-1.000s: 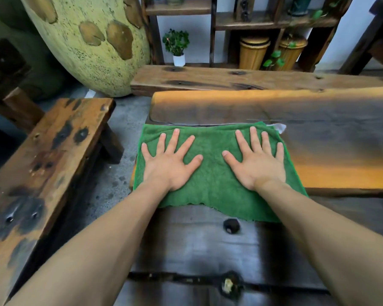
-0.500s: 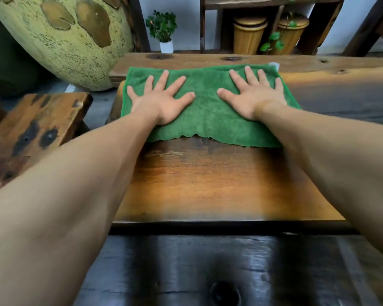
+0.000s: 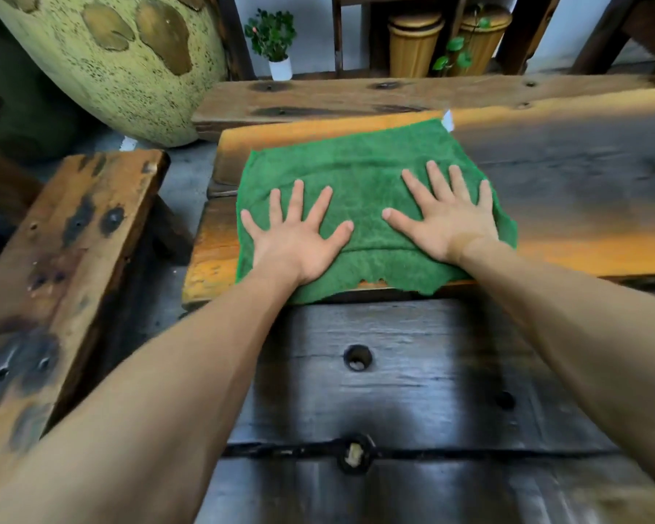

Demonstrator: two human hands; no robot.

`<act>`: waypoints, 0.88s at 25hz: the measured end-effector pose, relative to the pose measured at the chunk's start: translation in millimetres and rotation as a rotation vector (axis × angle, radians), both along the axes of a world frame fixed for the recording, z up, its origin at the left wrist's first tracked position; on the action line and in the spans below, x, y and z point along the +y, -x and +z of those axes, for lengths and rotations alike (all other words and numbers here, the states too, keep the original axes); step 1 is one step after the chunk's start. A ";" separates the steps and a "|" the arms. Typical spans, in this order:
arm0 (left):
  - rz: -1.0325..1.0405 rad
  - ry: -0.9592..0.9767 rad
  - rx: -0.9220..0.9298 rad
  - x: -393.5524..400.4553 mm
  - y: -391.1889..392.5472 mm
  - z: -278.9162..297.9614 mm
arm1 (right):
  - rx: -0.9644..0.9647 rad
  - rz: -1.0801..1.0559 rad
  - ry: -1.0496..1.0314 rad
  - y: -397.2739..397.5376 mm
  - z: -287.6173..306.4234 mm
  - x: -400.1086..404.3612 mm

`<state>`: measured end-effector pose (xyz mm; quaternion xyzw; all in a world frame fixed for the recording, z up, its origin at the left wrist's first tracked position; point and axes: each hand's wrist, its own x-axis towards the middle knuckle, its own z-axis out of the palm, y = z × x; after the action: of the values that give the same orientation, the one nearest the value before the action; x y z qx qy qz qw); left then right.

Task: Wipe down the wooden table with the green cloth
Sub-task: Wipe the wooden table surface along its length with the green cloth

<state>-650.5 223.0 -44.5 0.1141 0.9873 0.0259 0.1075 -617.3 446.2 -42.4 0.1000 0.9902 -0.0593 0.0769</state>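
1. Green cloth point(image 3: 360, 172) lies spread flat on the orange-brown slab of the wooden desk point(image 3: 568, 251), at its left end; the near hem overhangs the slab's front edge.
2. Left hand point(image 3: 295, 240): palm down on the cloth's near-left part, fingers point(image 3: 297, 200) straight and spread, pressing.
3. Right hand point(image 3: 447, 221): palm down on the near-right part, fingers spread, thumb pointing inward.
4. White tag point(image 3: 447, 119) at the cloth's far right corner.
5. Speckled pot point(image 3: 129, 70) far left; small potted plant point(image 3: 273, 39) beyond.

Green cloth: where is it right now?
Head view, centre: green cloth lies flat near the table's left end, under the left hand and right hand.
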 end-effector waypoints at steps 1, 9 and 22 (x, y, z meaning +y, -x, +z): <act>-0.002 0.007 -0.006 -2.5 -16.8 0.5 | -0.010 0.002 0.000 -16.8 -0.1 -3.4; -0.014 0.035 -0.040 -22.8 -137.0 5.4 | -0.048 0.010 -0.024 -140.8 4.0 -28.2; -0.052 0.035 -0.094 -69.5 -365.9 9.5 | -0.087 -0.023 -0.031 -378.3 4.4 -77.8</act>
<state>-284.5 153.5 -35.0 0.1364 0.9781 0.0114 0.1565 -239.0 368.4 -38.0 0.1148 0.9856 -0.0406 0.1176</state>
